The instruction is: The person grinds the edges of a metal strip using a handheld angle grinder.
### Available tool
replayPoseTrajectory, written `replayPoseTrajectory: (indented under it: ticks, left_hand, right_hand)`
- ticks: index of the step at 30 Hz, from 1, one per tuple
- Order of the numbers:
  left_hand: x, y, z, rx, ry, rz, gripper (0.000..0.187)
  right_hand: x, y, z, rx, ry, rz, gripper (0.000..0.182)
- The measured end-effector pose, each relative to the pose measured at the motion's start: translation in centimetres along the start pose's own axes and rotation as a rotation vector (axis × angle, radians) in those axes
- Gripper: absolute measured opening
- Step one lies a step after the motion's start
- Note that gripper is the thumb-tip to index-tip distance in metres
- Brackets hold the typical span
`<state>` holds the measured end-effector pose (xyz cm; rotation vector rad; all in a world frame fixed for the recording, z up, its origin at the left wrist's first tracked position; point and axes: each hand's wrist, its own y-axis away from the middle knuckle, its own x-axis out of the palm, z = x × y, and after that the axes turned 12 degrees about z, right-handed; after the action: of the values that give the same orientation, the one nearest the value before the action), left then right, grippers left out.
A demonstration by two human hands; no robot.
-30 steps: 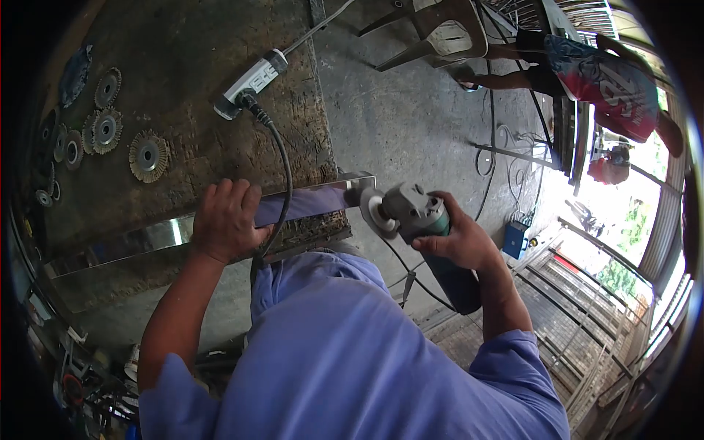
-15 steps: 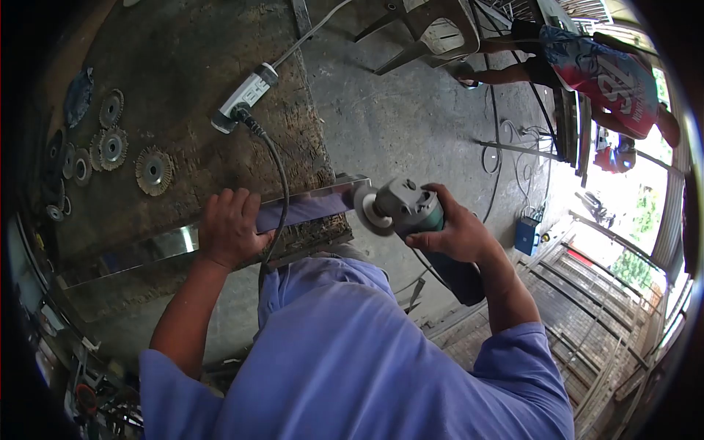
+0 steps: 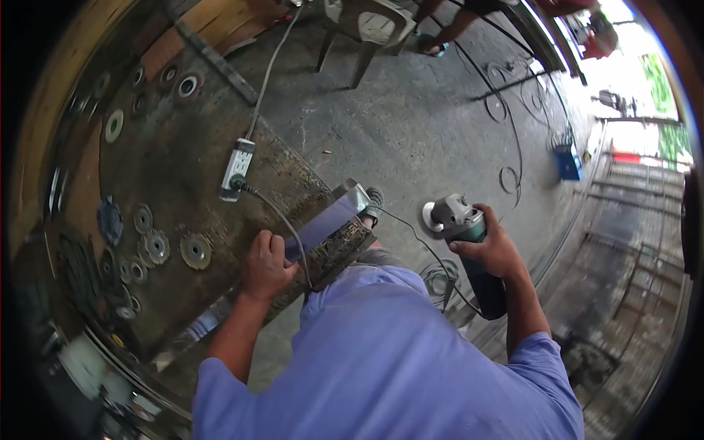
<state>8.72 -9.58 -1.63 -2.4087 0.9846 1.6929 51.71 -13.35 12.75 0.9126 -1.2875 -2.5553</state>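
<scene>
My right hand [image 3: 495, 246] is wrapped round an angle grinder [image 3: 456, 211], which has a grey head, a green body and a pale disc [image 3: 431, 218] facing left. The grinder is held in the air, apart from the metal. A long shiny metal bar [image 3: 330, 221] lies along the workbench edge, its end jutting out at the right and its face reflecting purple. My left hand [image 3: 268, 265] grips the bar about midway, fingers curled over it. Close by that hand, a thick black cord [image 3: 282, 214] crosses over the bar.
On the workbench [image 3: 198, 158] lie a power strip [image 3: 237, 170] and several round grinding discs, such as a wire wheel [image 3: 196, 251]. A plastic chair [image 3: 367, 29] and a person's leg [image 3: 447, 33] are beyond. A blue box [image 3: 567, 163] and loose cables are on the floor.
The grinder has moved right, away from the bar's end, where its disc was before. My left hand stays on the bar. The view has turned and shifted.
</scene>
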Motion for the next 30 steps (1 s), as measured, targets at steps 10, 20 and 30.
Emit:
replayPoseTrajectory:
  ticks: [10, 20, 30]
  left_hand:
    - [0.5, 0.6, -1.9, 0.131, -0.116, -0.11, 0.084]
    - [-1.4, -6.4, -7.9, 0.321, -0.286, -0.127, 0.07]
    - [0.2, -4.9, -11.9, 0.377, 1.264, 1.358, 0.081]
  right_hand:
    - [6.4, 4.5, -1.2, 0.059, -0.168, -0.15, 0.107]
    - [10.0, 4.6, 1.6, 0.094, -0.105, -0.202, 0.107]
    - [11.2, 2.9, 6.9, 0.149, 0.009, -0.129, 0.1]
